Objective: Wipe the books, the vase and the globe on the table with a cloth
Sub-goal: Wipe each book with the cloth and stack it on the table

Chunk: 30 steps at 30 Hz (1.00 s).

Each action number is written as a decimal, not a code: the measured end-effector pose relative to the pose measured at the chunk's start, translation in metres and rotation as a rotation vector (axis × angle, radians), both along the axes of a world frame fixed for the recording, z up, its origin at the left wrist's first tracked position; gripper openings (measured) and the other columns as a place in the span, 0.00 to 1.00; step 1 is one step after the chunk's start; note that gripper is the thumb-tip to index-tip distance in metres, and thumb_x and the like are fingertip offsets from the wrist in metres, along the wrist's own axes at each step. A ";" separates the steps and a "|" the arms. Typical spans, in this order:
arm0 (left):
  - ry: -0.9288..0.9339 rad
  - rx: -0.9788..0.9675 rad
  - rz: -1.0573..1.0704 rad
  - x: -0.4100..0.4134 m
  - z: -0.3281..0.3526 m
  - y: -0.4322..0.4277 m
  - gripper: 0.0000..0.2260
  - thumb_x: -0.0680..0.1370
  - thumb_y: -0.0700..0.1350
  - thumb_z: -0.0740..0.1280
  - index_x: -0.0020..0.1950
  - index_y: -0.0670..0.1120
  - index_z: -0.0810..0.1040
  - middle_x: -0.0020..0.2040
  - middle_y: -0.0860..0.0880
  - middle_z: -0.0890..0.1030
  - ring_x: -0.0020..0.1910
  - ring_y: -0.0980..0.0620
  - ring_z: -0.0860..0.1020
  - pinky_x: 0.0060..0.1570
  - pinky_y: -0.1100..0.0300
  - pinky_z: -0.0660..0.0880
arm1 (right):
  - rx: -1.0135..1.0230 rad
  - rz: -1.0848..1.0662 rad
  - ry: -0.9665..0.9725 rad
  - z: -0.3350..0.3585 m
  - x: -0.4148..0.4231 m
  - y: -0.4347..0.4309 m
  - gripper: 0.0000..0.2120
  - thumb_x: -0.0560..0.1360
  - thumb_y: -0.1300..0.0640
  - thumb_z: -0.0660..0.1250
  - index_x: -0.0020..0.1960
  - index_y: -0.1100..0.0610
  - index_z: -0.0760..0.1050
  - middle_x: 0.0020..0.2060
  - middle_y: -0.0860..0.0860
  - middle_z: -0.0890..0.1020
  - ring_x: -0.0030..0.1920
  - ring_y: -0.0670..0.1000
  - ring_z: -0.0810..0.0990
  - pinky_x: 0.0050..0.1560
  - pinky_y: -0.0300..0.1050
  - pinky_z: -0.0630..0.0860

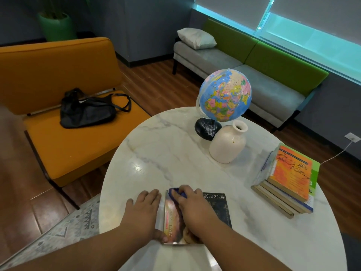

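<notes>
Bracing the glossy dark paperback book (172, 223) with your flat-fingered left hand (143, 211) likely stops it sliding while your right hand (193, 209), clenched round the crumpled blue cloth (176, 193), wipes its cover.

Glossy marble table (175, 153) (veined); matt ceramic vase (226, 145).

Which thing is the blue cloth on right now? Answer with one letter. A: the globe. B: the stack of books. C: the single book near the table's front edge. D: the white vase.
C: the right hand holds the blue cloth against the single book, and the left hand rests beside it on the table.
</notes>
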State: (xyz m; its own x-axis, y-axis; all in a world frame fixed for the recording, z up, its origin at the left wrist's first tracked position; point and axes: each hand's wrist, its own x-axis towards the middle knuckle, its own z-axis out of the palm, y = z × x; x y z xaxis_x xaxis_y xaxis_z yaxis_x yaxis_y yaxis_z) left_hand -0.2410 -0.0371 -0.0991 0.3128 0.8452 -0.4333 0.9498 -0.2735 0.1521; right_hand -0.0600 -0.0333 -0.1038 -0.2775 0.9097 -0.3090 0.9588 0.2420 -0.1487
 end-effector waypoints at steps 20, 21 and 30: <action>0.037 0.005 -0.041 -0.001 0.006 0.000 0.55 0.65 0.74 0.66 0.79 0.47 0.44 0.79 0.53 0.47 0.77 0.48 0.47 0.71 0.45 0.55 | 0.066 -0.269 0.029 0.002 0.025 -0.004 0.29 0.78 0.58 0.59 0.75 0.42 0.55 0.70 0.47 0.59 0.60 0.56 0.63 0.60 0.46 0.71; 0.035 -0.001 -0.041 -0.002 0.006 0.000 0.56 0.64 0.74 0.66 0.79 0.47 0.43 0.79 0.52 0.46 0.77 0.48 0.47 0.71 0.45 0.55 | 0.079 -0.321 0.033 0.002 0.036 -0.006 0.27 0.79 0.57 0.57 0.75 0.42 0.56 0.70 0.47 0.59 0.60 0.55 0.63 0.60 0.44 0.71; -0.016 -0.030 -0.007 0.016 0.016 0.024 0.51 0.64 0.66 0.73 0.78 0.50 0.50 0.75 0.53 0.54 0.73 0.49 0.56 0.64 0.49 0.63 | -0.001 -0.248 -0.024 0.005 0.039 -0.060 0.30 0.79 0.57 0.56 0.77 0.42 0.51 0.73 0.46 0.55 0.64 0.57 0.61 0.61 0.47 0.71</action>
